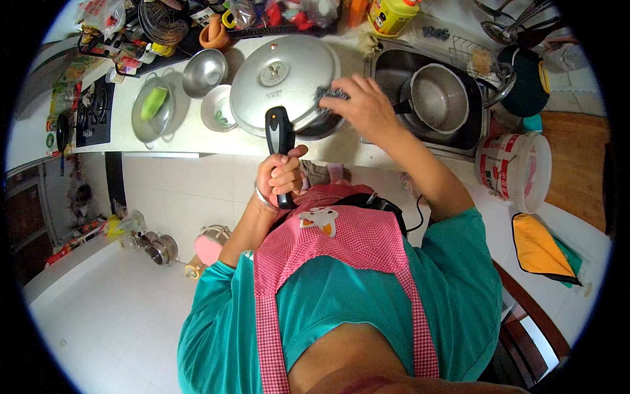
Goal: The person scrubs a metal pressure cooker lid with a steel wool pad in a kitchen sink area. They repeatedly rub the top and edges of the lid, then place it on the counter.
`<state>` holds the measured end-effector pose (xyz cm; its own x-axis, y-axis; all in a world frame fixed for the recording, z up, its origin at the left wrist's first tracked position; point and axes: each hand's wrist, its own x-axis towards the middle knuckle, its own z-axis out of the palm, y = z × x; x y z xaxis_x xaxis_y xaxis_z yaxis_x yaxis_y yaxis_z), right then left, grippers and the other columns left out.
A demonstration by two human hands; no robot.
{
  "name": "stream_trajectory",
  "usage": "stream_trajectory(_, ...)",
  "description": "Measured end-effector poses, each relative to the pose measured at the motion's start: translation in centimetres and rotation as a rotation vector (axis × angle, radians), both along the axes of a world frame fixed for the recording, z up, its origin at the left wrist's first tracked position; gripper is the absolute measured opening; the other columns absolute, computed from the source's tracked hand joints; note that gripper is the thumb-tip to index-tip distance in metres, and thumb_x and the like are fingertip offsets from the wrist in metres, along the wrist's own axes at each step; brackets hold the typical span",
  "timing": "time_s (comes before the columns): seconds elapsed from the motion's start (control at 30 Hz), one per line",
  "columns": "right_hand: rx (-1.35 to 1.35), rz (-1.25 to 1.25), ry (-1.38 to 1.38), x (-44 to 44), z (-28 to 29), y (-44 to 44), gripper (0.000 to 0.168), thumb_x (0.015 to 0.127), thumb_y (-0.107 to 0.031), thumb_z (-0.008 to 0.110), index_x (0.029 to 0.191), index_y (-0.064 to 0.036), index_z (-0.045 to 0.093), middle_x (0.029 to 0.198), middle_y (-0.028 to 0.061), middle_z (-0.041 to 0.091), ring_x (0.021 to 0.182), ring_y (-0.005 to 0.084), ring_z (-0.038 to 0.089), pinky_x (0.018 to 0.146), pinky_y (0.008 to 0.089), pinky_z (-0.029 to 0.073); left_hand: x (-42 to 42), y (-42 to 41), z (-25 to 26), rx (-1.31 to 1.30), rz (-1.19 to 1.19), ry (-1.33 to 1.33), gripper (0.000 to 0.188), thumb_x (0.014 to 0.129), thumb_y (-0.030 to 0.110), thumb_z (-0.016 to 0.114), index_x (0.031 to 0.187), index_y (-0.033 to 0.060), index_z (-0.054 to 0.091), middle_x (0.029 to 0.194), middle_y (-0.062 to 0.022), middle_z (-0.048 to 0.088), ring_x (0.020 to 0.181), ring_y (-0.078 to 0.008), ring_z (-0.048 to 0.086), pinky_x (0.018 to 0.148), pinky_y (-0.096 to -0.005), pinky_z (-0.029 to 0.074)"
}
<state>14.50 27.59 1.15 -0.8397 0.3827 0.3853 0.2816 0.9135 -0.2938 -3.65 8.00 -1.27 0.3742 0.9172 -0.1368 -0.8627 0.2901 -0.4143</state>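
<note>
My left hand (281, 178) grips the long black handle (279, 130) of a round aluminium pressure cooker lid (300, 59). The lid is held over the counter with its domed outer face showing. My right hand (365, 109) pinches a dark scouring pad (330, 93), probably steel wool, against the lid's right rim. That hand is slightly blurred. Below the lid's lower right edge a dark rounded thing (322, 128) shows, mostly hidden. A pressure cooker pot (439, 98) sits in the sink (475, 133) to the right, its inside facing up.
Left of the lid are a white bowl (210, 109), a steel bowl (204, 69) and a metal basin (140, 124) holding a green vegetable piece (154, 103). A yellow bottle (391, 17) stands behind the sink. A white bucket (512, 170) is at the right.
</note>
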Motion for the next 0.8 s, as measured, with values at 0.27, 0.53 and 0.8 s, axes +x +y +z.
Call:
stream_trajectory(0.27, -0.044, -0.084, -0.032, -0.2, 0.1, 2.3, 0.026, 0.079, -0.015, 0.070, 0.104, -0.022, 0.071, 0.112, 0.0070, 0.058, 0.105, 0.0291, 0.056, 0.088, 0.0395, 0.049, -0.6, -1.5, -0.1, -0.004, -0.008, 0.062, 0.010, 0.088, 0.001, 0.042, 0.096, 0.0054, 0.036, 0.053, 0.0000, 0.042, 0.033, -0.0059, 0.036, 0.030, -0.0220, 0.030)
stream_trajectory(0.53, 0.086, -0.047, 0.069, -0.1, 0.7, 3.4, 0.027, 0.079, -0.016, 0.071, 0.106, -0.021, 0.072, 0.115, 0.0070, 0.058, 0.106, 0.0291, 0.057, 0.089, 0.0392, 0.049, -1.0, -3.6, 0.4, 0.055, -0.045, 0.104, 0.015, 0.086, -0.002, 0.043, 0.094, 0.0068, 0.034, 0.051, -0.0008, 0.041, 0.032, -0.0053, 0.034, 0.029, -0.0212, 0.025)
stream_trajectory(0.8, -0.203, -0.161, 0.127, -0.1, -0.3, 3.9, 0.022, 0.083, -0.019, 0.070, 0.104, -0.015, 0.072, 0.111, 0.0077, 0.058, 0.108, 0.0281, 0.055, 0.091, 0.0372, 0.048, -2.2, -5.9, -0.3, 0.046, -0.185, 0.191, 0.022, 0.084, -0.002, 0.048, 0.094, 0.0081, 0.031, 0.050, -0.0007, 0.040, 0.032, -0.0051, 0.034, 0.028, -0.0211, 0.025)
